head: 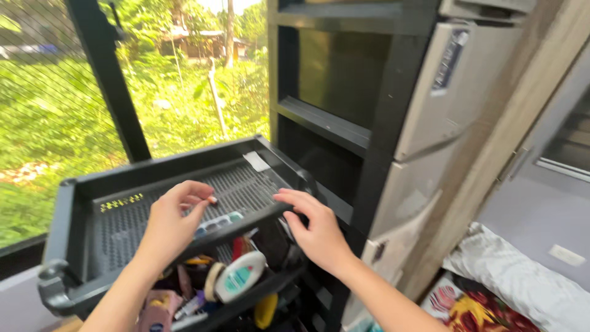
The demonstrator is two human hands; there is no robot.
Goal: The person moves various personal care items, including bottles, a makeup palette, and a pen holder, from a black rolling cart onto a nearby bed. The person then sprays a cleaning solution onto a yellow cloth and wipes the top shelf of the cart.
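Window greenery behind; we hover over the black tray (80,203): left hand (172,221) pinching something small, right hand (313,230) open, touching the front rim.

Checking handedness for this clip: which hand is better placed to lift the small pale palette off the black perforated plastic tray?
Probably the left hand: it hovers directly over the palette, while the right hand rests at the tray edge.

Daylight pours in hard through the window (123,80) so the greenery's blown out, my hands look soft and blurry, edges stretch a bit.
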